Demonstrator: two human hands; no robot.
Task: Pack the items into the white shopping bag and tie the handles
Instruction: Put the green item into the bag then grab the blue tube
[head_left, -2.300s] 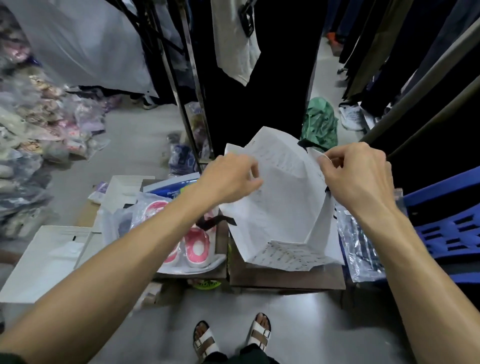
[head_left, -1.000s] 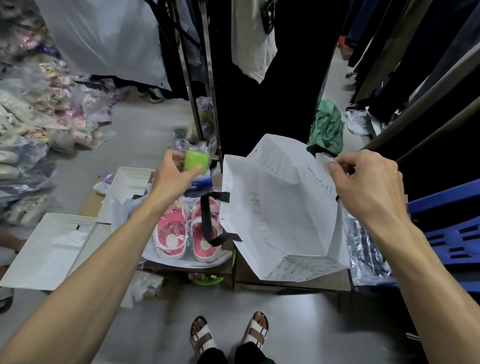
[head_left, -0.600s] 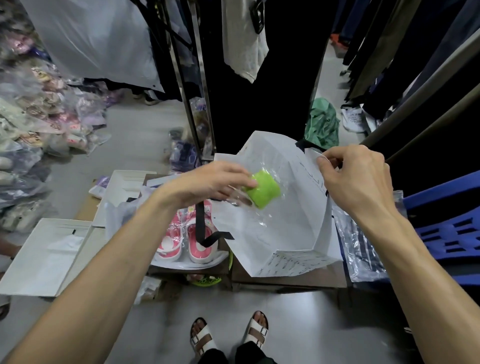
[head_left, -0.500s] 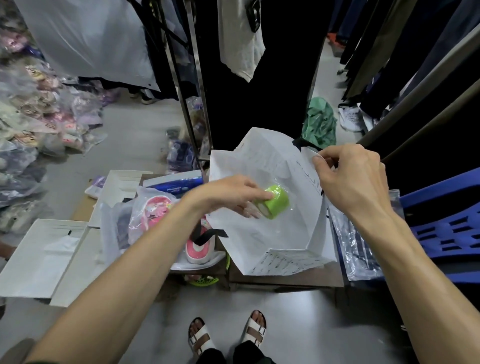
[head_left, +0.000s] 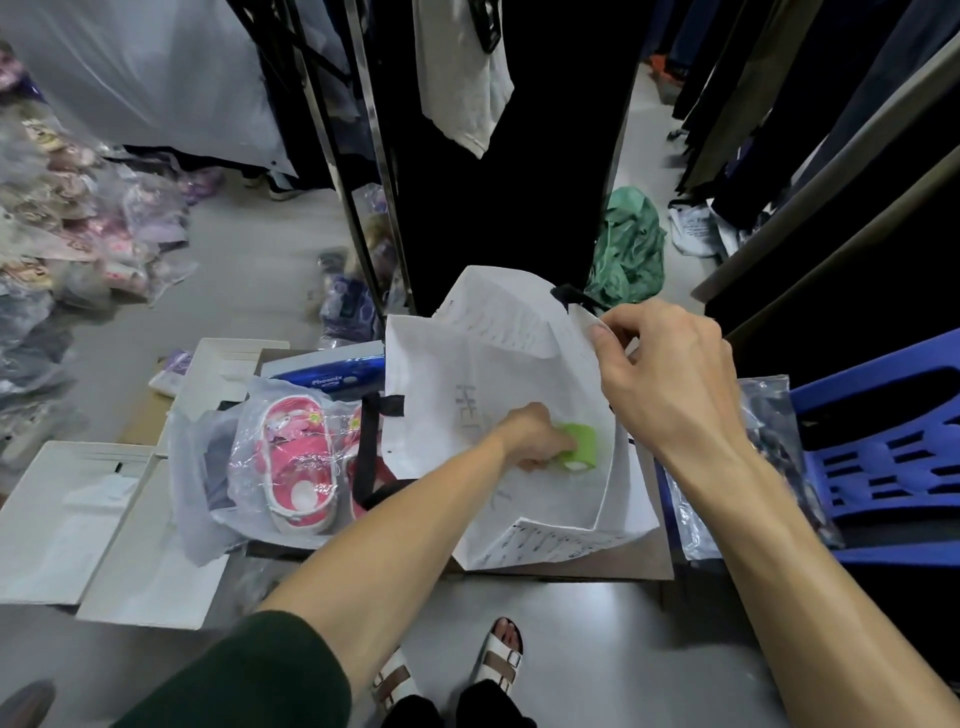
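The white shopping bag (head_left: 498, 364) stands open on a low brown surface (head_left: 644, 564), its black handle (head_left: 366, 452) hanging over the left side. My right hand (head_left: 660, 384) pinches the bag's far right rim and holds the mouth open. My left hand (head_left: 535, 439) reaches down inside the bag, fingers closed on a small green roll (head_left: 579, 441) in clear wrap. Left of the bag lies a pair of pink sandals (head_left: 298, 462) in a clear plastic bag. A blue packet (head_left: 332, 371) sits behind them.
White flat boxes (head_left: 67, 525) lie at the left. A blue plastic chair (head_left: 893, 441) with a clear packet (head_left: 769, 457) stands at the right. A clothes rack (head_left: 374, 156) with dark garments stands just behind the bag, and wrapped goods are piled (head_left: 62, 218) on the floor far left.
My left hand picked up the green roll from the left, carried it over the bag's mouth and lowered it deep inside. My right hand kept hold of the rim.
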